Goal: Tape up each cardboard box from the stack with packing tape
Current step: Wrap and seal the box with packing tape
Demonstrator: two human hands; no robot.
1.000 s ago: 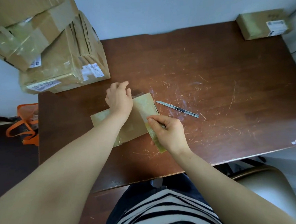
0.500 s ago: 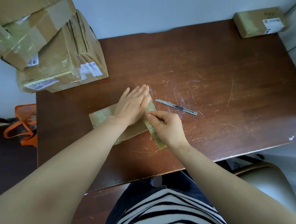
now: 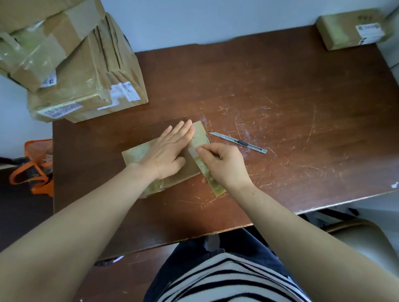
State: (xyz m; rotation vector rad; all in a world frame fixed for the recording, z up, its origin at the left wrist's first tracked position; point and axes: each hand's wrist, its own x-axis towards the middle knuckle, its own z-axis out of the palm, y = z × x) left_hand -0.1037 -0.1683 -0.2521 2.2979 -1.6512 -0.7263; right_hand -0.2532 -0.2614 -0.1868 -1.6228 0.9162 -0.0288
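A scratched brown table point(image 3: 283, 88) is standing against a pale wall point(image 3: 209, 11), a chair point(image 3: 365, 246) sitting near right, dark floor point(image 3: 17, 220) showing left.

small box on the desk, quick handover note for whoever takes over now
Left hand lies flat on the small box. Right hand pinches a tape strip that runs across the box's right end and overhangs its near edge.
Utility knife lies just right of the box; stacked boxes at far left, another box in the far right corner.
Done: strip partly laid. Left: smooth it down, fold the overhang, then tape the stacked boxes.
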